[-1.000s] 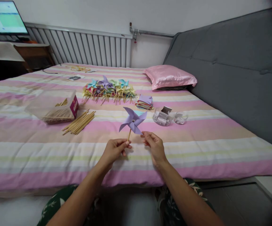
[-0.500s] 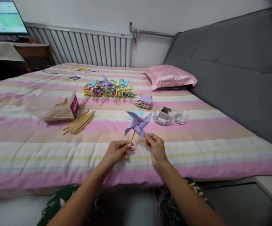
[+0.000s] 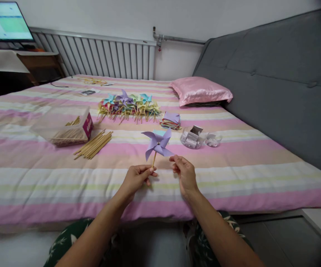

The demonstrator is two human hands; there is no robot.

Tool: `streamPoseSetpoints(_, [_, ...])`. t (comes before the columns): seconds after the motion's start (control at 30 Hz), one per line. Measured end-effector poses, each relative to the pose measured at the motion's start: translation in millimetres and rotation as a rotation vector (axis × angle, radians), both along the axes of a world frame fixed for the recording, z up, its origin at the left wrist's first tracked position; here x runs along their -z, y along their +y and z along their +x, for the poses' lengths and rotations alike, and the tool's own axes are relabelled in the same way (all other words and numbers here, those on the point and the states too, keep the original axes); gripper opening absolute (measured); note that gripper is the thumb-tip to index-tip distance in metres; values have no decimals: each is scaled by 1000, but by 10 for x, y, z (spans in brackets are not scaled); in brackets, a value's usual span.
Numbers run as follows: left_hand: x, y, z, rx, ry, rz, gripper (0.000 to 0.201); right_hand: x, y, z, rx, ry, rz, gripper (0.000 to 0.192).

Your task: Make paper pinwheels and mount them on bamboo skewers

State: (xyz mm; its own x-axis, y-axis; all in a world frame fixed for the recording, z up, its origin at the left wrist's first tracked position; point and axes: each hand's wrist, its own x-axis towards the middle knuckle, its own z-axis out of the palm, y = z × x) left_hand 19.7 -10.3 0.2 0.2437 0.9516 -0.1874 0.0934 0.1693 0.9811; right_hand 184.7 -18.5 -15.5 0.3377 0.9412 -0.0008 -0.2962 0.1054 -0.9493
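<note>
A purple paper pinwheel (image 3: 158, 144) stands upright on a thin wooden stick, with a small fastener at its centre. My left hand (image 3: 138, 177) is closed round the lower part of this stick, pinching it between thumb and fingers. At the pinwheel's lower right blade tip, the curled fingers of my right hand (image 3: 184, 173) are pressed together against the paper. Behind the pinwheel lies a light blue paper piece (image 3: 160, 132), partly hidden. A stack of coloured paper squares (image 3: 172, 119) rests a little farther back.
Several finished pinwheels (image 3: 129, 105) lie heaped farther back. To the left are loose wooden sticks (image 3: 95, 145) and a clear plastic box (image 3: 45, 128) holding more sticks. Two clear containers (image 3: 191, 138) (image 3: 213, 139) stand at right, before a pink pillow (image 3: 202, 91) on the striped bed.
The pinwheel's blades have turned on the stick, and its head has shifted slightly left. Both hands stay almost where they were.
</note>
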Motion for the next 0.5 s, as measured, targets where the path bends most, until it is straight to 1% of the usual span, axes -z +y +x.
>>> streamPoseSetpoints(0.17, [-8, 5, -19, -40, -47, -4, 36, -13, -10, -21, -23, 0, -30, 29])
streamPoseSetpoints(0.5, [-6, 5, -22, -68, -111, -26, 28, 5, -17, -36, -50, -9, -48, 26])
